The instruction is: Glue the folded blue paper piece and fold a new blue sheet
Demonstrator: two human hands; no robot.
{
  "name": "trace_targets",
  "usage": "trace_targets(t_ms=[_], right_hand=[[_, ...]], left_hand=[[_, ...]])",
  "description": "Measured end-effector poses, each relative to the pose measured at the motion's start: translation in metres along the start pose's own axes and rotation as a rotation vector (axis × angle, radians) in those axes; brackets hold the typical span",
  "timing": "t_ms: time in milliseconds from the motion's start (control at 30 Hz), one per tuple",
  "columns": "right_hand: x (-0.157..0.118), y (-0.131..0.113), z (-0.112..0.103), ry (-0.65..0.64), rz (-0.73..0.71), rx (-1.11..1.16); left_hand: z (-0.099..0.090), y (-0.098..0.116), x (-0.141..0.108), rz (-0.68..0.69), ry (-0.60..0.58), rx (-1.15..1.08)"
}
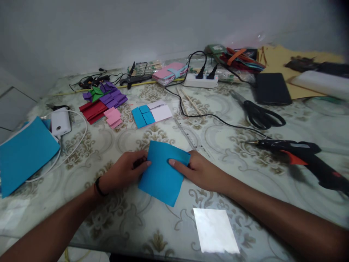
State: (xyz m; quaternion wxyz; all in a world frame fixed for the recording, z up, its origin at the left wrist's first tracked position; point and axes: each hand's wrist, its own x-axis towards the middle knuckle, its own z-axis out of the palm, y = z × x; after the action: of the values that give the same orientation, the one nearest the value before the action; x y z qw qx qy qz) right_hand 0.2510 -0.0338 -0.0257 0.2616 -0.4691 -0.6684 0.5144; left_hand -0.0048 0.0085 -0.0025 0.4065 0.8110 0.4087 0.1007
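A blue sheet of paper is held up a little above the table, in front of me. My left hand pinches its left edge, thumb in front and fingers partly hidden behind. My right hand grips the right side, its thumb lying across the front face and its fingers behind the sheet. Beyond the hands lie blue folded paper pieces beside a white folded piece. A clear ruler rests on the table just past my right hand.
Left: larger blue sheets, white power bank with cable. Behind: red, purple and pink folded papers, white power strip. Right: black-handled scissors, glue gun, black tablet-like slab. A bright white square shows near the front edge.
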Motion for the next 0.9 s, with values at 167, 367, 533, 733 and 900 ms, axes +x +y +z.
trace_targets(t_ms=[167,367,533,733,900], right_hand=[[-0.0003,-0.0011,0.0001,-0.011,0.016,0.006],[-0.0005,-0.0005,0.0002,0.007,0.011,-0.012],[-0.0009,0.0004,0.0001,0.008,0.018,-0.017],[-0.0009,-0.0001,0.0004,0.006,0.026,-0.004],[-0.0004,0.0,0.0005,-0.003,0.037,-0.004]], left_hand=[[0.0006,-0.0003,0.0002,0.004,0.001,-0.017],[0.0001,0.0004,0.0012,0.002,-0.002,-0.008],[-0.0003,0.0002,0.0002,0.004,-0.01,-0.018],[0.0,0.0005,0.0008,0.005,0.008,0.003],[0.0,0.0012,0.0009,-0.005,0.002,-0.01]])
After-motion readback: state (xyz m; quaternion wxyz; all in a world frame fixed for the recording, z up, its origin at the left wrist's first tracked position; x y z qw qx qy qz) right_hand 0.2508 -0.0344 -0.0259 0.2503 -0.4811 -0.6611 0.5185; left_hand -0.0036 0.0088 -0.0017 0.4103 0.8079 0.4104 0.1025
